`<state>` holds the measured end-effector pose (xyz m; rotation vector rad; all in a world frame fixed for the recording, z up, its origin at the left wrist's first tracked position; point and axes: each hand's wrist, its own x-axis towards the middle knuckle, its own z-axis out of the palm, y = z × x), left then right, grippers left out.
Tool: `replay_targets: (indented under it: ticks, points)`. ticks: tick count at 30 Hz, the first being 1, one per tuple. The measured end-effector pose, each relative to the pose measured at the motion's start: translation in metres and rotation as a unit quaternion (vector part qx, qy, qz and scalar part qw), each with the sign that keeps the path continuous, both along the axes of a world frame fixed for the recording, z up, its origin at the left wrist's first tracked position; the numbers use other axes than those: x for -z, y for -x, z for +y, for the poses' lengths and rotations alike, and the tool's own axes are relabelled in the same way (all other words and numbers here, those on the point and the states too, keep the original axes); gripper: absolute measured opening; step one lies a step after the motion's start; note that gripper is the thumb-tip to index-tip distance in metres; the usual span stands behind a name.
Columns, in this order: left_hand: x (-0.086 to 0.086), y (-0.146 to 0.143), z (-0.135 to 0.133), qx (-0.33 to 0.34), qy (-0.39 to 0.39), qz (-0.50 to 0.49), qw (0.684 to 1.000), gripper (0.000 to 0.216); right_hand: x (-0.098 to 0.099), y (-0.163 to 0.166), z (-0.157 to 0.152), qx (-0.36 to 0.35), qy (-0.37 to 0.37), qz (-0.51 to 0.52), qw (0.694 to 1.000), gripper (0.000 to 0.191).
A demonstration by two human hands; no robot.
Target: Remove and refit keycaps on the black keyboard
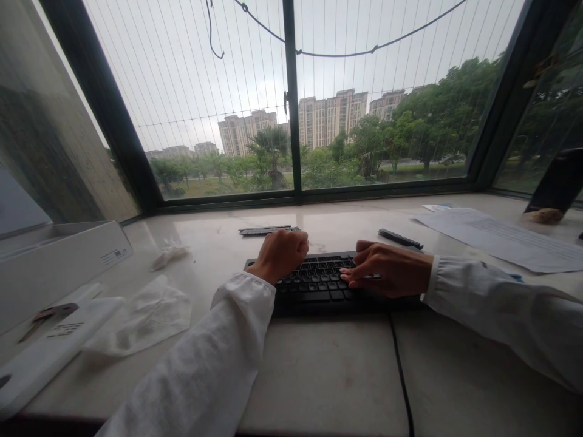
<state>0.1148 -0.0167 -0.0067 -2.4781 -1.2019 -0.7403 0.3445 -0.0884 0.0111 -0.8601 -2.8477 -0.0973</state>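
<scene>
A black keyboard (pixel 321 285) lies on the pale stone sill (pixel 319 364) in front of the window. My left hand (pixel 281 254) rests on its left part with the fingers curled under, nothing visibly in them. My right hand (pixel 389 268) lies flat across the right part, fingers stretched out over the keys and touching them. Both arms wear white sleeves. A dark cable (pixel 399 370) runs from the keyboard toward me.
A black pen (pixel 399 238) and a dark flat strip (pixel 268 230) lie behind the keyboard. Printed paper sheets (pixel 501 237) lie at right. Crumpled tissues (pixel 146 315), a white box (pixel 59 267) and a white device (pixel 40 358) sit at left.
</scene>
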Motion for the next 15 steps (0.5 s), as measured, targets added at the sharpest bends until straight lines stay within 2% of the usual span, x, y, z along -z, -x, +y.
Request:
replay_targets:
  ticks: [15]
  points:
    - [0.0006, 0.0018, 0.0028, 0.021, -0.022, -0.013, 0.999, 0.025, 0.0034, -0.0005, 0.0003, -0.001, -0.013, -0.009, 1.0, 0.037]
